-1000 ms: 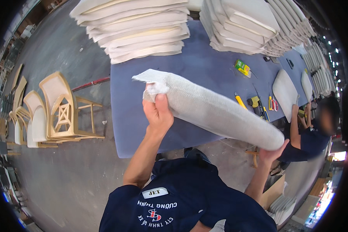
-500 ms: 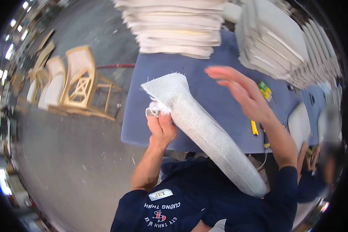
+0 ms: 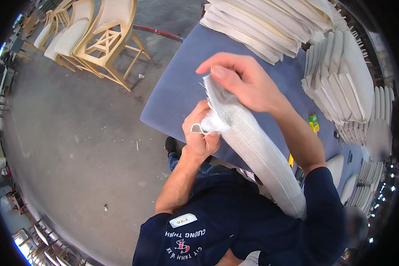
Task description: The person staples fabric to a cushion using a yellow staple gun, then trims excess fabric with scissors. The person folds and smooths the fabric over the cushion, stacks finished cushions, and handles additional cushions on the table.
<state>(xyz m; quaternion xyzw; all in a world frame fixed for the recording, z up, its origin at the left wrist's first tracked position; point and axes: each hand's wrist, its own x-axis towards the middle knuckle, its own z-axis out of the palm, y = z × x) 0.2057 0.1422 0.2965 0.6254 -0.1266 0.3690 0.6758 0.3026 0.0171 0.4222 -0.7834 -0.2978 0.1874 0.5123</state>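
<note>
Hands work one end of a long white cushion held over the blue counter: left hand grips white stuffing and cover edge, right hand pinches the woven cover's upper corner. The end looks open, closing unfinished.

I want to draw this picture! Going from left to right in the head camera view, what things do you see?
Wooden chairs → grey floor → left hand → white fabric roll → right hand → small green box → white cushion stacks.
</note>
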